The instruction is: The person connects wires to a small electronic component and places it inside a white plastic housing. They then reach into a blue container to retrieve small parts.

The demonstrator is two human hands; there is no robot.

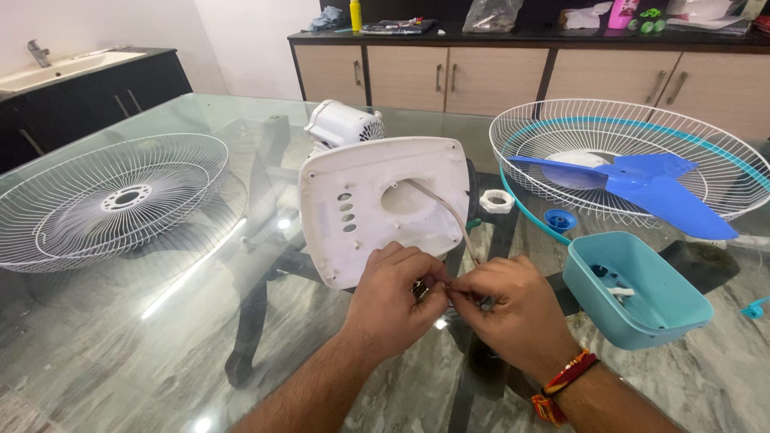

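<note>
Far left of the left hand [395, 298] lies a wire guard [112, 199]. Both hands, the right hand [513, 309] too, pinch the cord [449, 210] end just below the white housing [383, 204]. A hard tug could probably snap its thin wires. Right: a blue tray [642, 293].

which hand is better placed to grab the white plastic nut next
Right, probably. The right hand sits on the same side as the white nut; the left hand is farther, below the white fan base.

The glass tabletop [160, 337] is shining glossy; the fan base [377, 204] is looking like smooth white plastic, both grilles [104, 200] like thin wire.
</note>
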